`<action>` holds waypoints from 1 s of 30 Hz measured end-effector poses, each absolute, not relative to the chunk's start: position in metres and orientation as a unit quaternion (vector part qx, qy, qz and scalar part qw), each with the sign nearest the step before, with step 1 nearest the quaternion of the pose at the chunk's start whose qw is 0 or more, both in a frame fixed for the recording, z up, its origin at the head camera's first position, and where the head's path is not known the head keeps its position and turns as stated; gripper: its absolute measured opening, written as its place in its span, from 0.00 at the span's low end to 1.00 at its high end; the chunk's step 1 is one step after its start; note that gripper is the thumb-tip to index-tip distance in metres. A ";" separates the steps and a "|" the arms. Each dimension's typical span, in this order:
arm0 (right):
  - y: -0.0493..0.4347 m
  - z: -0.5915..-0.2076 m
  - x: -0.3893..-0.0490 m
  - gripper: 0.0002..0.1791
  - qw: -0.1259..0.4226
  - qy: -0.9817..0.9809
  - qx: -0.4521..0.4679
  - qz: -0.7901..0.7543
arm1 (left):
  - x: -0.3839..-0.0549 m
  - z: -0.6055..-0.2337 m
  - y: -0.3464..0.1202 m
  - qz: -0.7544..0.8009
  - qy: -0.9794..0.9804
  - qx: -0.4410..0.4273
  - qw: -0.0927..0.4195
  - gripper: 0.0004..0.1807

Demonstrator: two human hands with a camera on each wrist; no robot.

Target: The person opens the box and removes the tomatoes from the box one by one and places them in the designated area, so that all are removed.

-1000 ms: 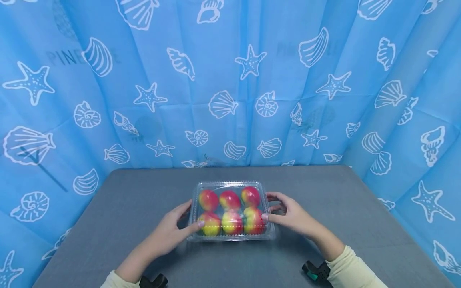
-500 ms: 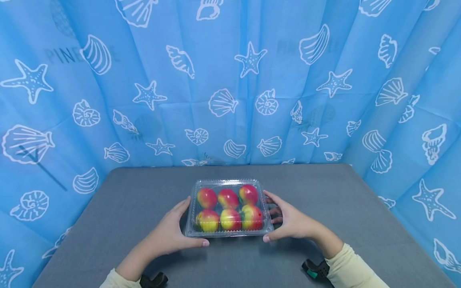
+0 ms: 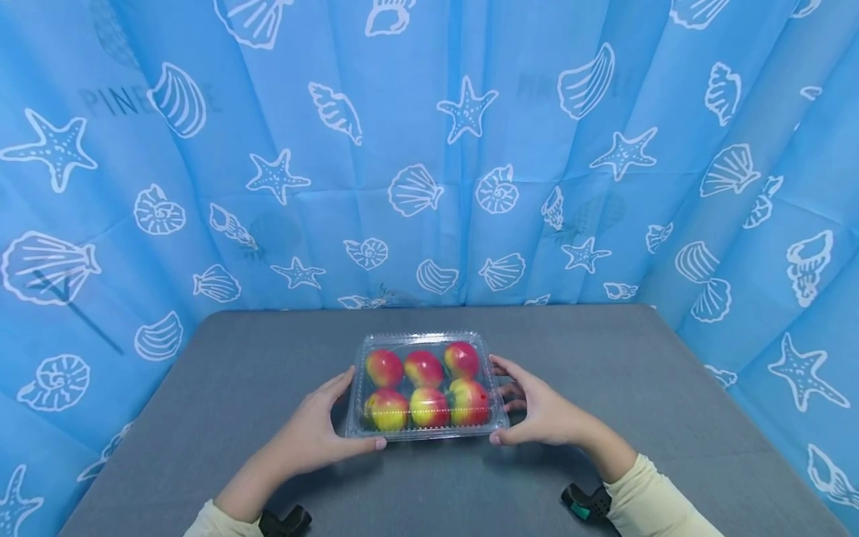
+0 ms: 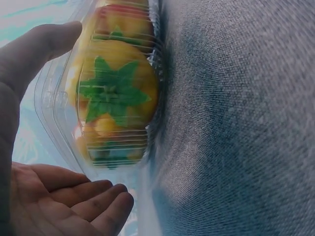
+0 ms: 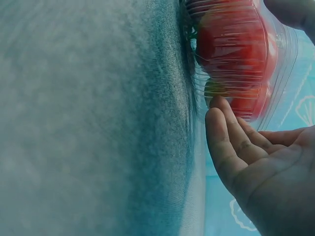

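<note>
A clear plastic clamshell box [image 3: 429,434] lies on the grey table in the head view, its lid down. Inside are red-and-yellow fruits [image 3: 429,406] in two rows; the left wrist view shows a green star-shaped calyx [image 4: 112,91] on one. My left hand [image 3: 318,429] is spread beside the left end, thumb by the near rim, its other fingers [image 4: 101,204] loosely extended past the box corner. At the opposite end my right hand [image 3: 543,410] stands likewise, thumb at the near right corner. Its fingertips [image 5: 216,110] overlap the ribbed side wall in the right wrist view.
The grey cloth-covered table [image 3: 429,492] reaches back to a blue curtain [image 3: 463,246] with white shell and starfish prints. Black wrist devices [image 3: 287,522] sit under both forearms, near the cream sleeves [image 3: 661,500].
Both thumbs have come off the top of the lid to the near rim, and the hands have spread a little. The lid's near edge looks lower; the box appears slightly higher in view.
</note>
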State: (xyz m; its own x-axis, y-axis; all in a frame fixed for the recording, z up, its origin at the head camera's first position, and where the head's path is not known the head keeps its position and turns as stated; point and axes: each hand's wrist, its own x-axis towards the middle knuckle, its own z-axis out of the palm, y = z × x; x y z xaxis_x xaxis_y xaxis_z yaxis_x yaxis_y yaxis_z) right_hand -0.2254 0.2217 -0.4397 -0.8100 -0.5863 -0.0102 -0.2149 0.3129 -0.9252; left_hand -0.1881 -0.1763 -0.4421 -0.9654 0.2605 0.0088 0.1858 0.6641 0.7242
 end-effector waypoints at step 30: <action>0.222 -0.444 -0.225 0.46 0.190 0.759 -0.258 -0.566 | -0.188 -0.442 -0.177 0.401 0.908 0.119 0.031 0.65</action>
